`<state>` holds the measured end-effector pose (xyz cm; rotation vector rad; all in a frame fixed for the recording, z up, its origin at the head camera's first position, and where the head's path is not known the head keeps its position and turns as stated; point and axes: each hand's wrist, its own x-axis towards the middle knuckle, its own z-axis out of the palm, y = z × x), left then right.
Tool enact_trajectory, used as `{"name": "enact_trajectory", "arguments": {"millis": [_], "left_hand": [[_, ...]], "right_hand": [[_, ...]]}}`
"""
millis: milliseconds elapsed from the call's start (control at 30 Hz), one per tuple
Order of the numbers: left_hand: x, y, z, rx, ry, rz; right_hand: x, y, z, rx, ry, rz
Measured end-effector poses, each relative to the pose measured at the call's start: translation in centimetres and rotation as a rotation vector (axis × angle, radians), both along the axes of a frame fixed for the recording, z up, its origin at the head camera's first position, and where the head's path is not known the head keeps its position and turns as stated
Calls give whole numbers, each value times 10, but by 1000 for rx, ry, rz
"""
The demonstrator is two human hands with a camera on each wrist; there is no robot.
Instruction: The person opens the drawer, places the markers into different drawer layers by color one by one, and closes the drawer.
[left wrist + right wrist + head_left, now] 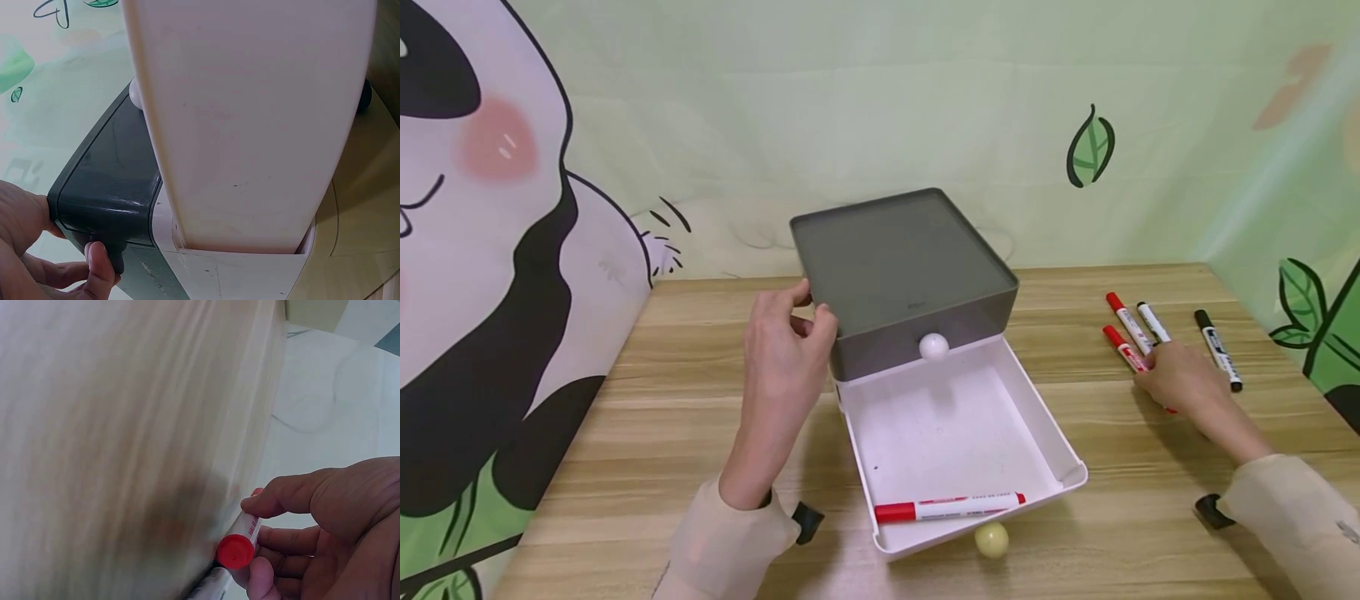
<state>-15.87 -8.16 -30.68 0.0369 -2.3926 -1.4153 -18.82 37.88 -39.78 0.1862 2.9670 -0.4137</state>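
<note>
The left hand grips the box with thumb and fingers curled at its left rim. The box stands near the back edge of the worktop, its lower drawer pulled out away from that edge. Toward the worktop's right edge, the right hand pinches a red marker between thumb and fingers. Just beside it lie a second red marker and a black marker; another black marker lies nearer the right edge. A third red marker lies along the drawer's front wall.

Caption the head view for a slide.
Left hand at a grey-topped box, its white drawer open with a red marker inside; right hand pinching another red marker.
</note>
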Motion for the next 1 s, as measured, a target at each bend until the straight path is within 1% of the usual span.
{"name": "enact_trajectory", "arguments": {"millis": [100,300,500,767,1000], "left_hand": [[0,0,0,0,9,0],[0,0,-1,1,10,-3],[0,0,-1,2,13,-1],[0,0,-1,5,2,-1],[0,0,0,6,7,-4]], "right_hand": [[2,-3,5,-11,-11,6],[9,-8,21,-38,-9,51],[16,-14,37,-56,23,99],[28,-26,58,-56,45,115],[41,-39,77,-50,99,166]]}}
